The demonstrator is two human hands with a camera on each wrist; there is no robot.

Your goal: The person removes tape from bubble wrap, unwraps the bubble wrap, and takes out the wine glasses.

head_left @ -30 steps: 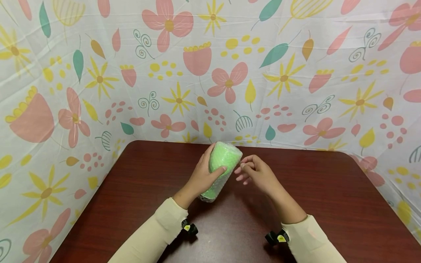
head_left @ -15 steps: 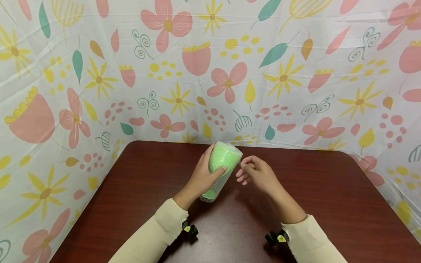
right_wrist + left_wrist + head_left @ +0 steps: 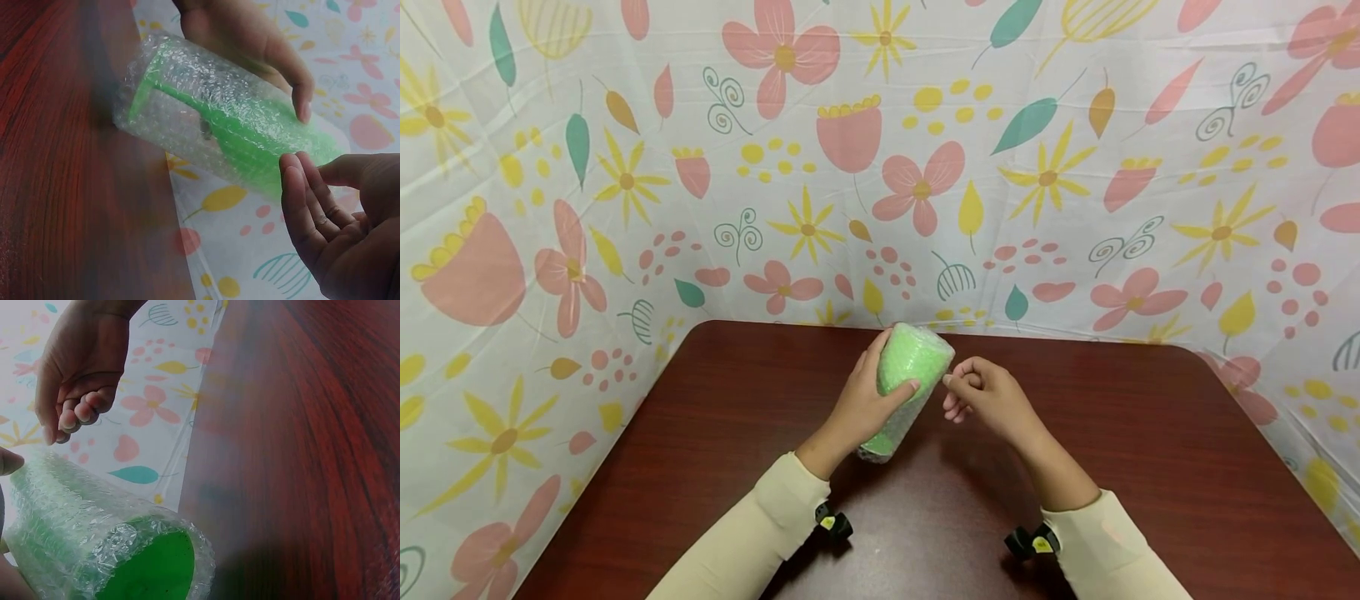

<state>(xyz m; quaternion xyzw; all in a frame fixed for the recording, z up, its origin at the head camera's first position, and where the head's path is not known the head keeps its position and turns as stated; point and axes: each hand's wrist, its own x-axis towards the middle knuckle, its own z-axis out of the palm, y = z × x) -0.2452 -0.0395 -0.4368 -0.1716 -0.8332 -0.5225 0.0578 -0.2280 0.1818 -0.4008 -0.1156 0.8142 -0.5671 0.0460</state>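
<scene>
A green stemmed goblet (image 3: 250, 134), wrapped in clear bubble wrap (image 3: 181, 53), is held tilted above the table. Its round green base (image 3: 153, 569) faces the left wrist camera. My left hand (image 3: 867, 400) grips the bundle round its side, thumb across the front. Close by the upper right edge of the wrap is my right hand (image 3: 988, 396), its thumb and forefinger pinched together at the wrap. In the right wrist view its other fingers (image 3: 300, 206) are bent beside the bundle. Whatever lies between thumb and forefinger is mostly hidden; it appears to be the wrap's edge.
The dark red-brown wooden table (image 3: 722, 517) has rounded far corners. A white cloth (image 3: 865, 233) with flower and leaf prints hangs behind it and at the left. Small black wrist cameras (image 3: 833, 522) sit below both sleeves.
The right thumb and forefinger have drawn closer together, and the other right fingers have curled in a little. The left hand and the wrapped goblet have hardly moved.
</scene>
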